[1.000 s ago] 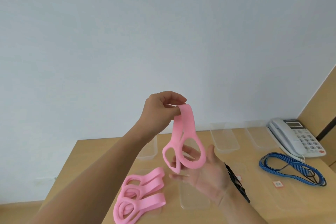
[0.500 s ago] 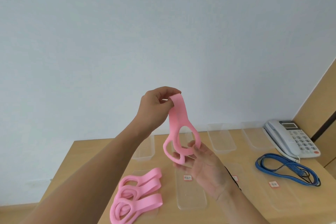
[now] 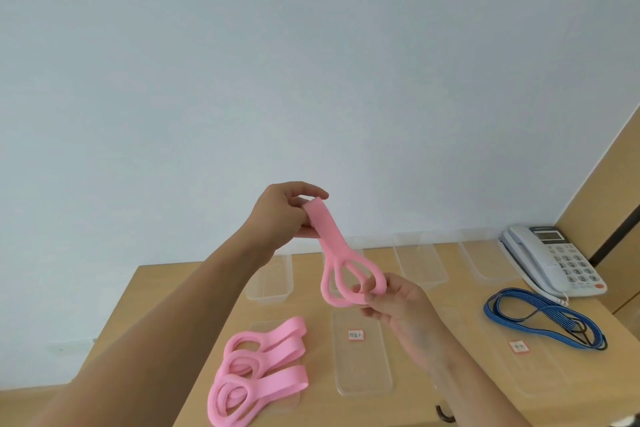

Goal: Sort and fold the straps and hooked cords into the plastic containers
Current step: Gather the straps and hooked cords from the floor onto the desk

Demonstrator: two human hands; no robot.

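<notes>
My left hand (image 3: pixel 284 215) pinches the top end of a pink strap (image 3: pixel 337 255) between thumb and curled fingers, holding it up in the air above the table (image 3: pixel 162 291). My right hand (image 3: pixel 403 314) pinches the strap's bottom, where its folded loops bulge out; my right fingertips are tucked behind the band, so I cannot tell how many grip it. The strap is a flat, soft band, doubled over so it runs narrow at the top and opens into rounded loops below.

Under my left forearm, more pink straps (image 3: pixel 258 369) lie folded in a stack on a clear lid, whose edges are hard to make out. A labelled clear lid (image 3: pixel 362 374) lies beside them; its label is too small to read. Clear containers (image 3: pixel 420 262) stand along the far edge. A blue cord (image 3: pixel 543 317) lies coiled to the right, beside a telephone (image 3: pixel 550 262).
</notes>
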